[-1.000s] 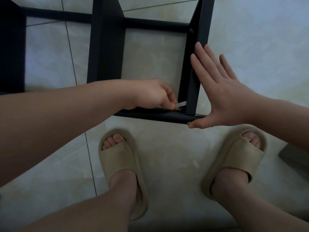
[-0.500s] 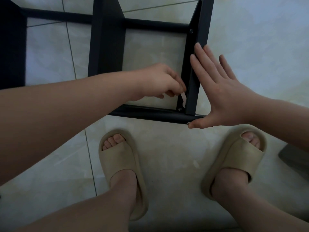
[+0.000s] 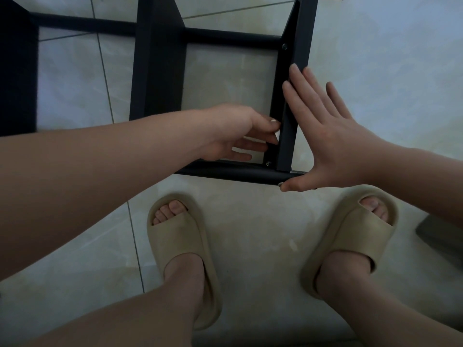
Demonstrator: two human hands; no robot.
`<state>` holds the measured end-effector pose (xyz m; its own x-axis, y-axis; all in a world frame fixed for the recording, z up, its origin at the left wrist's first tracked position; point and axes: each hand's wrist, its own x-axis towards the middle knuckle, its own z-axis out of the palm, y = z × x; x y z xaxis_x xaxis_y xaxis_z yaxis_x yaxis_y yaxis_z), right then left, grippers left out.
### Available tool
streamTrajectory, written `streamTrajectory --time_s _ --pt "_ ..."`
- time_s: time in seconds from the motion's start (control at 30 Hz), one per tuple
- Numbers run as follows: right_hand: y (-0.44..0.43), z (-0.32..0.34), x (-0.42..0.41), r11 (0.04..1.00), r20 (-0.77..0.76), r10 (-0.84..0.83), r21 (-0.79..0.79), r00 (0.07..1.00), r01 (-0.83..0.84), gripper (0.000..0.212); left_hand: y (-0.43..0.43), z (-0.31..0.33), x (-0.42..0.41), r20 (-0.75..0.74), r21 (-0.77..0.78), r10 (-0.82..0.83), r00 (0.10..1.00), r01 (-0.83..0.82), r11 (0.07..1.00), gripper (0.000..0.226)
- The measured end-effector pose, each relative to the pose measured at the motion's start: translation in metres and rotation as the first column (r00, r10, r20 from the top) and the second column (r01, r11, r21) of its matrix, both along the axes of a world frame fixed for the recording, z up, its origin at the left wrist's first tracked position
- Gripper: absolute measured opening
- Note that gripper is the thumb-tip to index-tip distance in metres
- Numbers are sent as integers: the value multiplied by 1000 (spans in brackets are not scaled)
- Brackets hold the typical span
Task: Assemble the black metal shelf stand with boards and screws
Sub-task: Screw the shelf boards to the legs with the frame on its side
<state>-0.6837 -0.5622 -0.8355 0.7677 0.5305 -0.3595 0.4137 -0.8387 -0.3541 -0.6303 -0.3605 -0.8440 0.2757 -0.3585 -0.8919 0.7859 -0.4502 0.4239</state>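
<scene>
The black metal shelf frame (image 3: 235, 172) lies on the tiled floor in front of my feet. My right hand (image 3: 325, 136) presses flat against the outer side of its angled upright (image 3: 288, 136). Its thumb is hooked under the end of the near tube. My left hand (image 3: 238, 131) reaches inside the frame and pinches a small silvery tool (image 3: 276, 136) between thumb and forefinger, right beside the upright. A screw (image 3: 268, 163) sits in the corner joint just below the tool. A second screw (image 3: 284, 46) shows at the far joint.
A wide black board (image 3: 157, 58) crosses the frame's middle, and another dark panel (image 3: 17, 71) stands at the left edge. My feet in beige slides (image 3: 180, 236) stand close to the near tube. A grey object (image 3: 441, 236) lies at the right edge.
My left hand has lifted from the corner screw and moved up along the upright, and the tool has swung from level to nearly upright. My right hand has stayed put.
</scene>
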Motion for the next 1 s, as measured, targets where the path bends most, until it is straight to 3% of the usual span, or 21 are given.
streamTrajectory --time_s 1.0 --pt "0 0 0 1000 -4 5 0 1000 -5 141 -1 5 12 112 72 -242 964 235 969 19"
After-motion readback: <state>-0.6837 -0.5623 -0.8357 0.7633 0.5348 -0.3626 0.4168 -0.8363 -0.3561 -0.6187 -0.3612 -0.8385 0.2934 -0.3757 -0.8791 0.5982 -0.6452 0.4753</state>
